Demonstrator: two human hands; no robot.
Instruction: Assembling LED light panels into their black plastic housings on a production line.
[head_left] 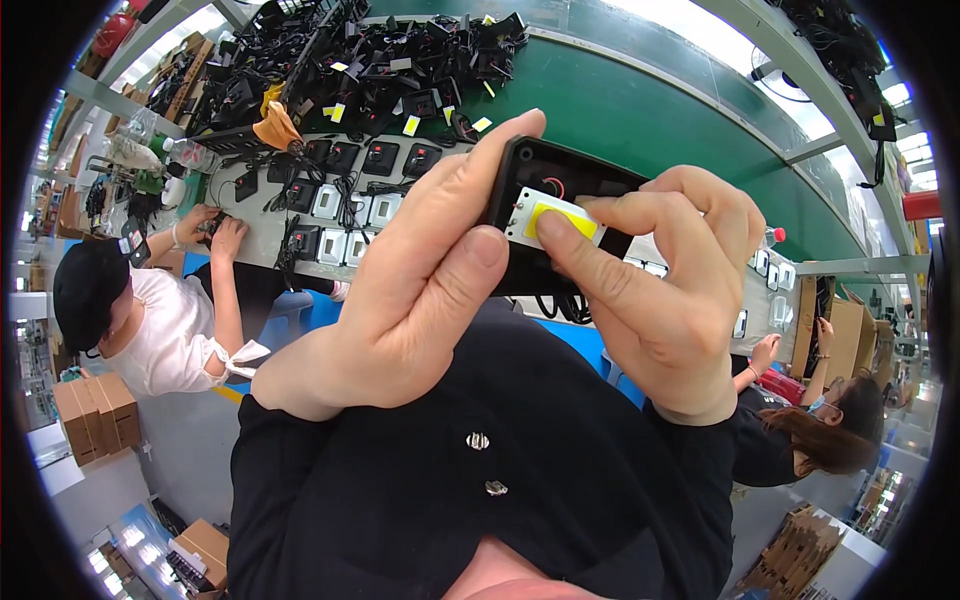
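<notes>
Fitting the yellow panel (585,228) into the black case (507,180) seems in hand: the left hand (415,290) holds the case, the right hand (675,270) pinches the panel, which likely needs settling level next.

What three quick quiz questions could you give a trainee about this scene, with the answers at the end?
1. Multiple choice: which of the wearer's hands has its thumb on the yellow panel? A) the left; B) the right; C) neither.
2. True or false: the black housing is covered by a lid that hides its inside.
3. Fill in the colour: a ____ wire shows inside the housing, next to the white plate.

Key:
1. B. The thumb of the right hand lies on the panel; the left hand holds the housing.
2. False. Its open side faces the camera.
3. Red.
</notes>
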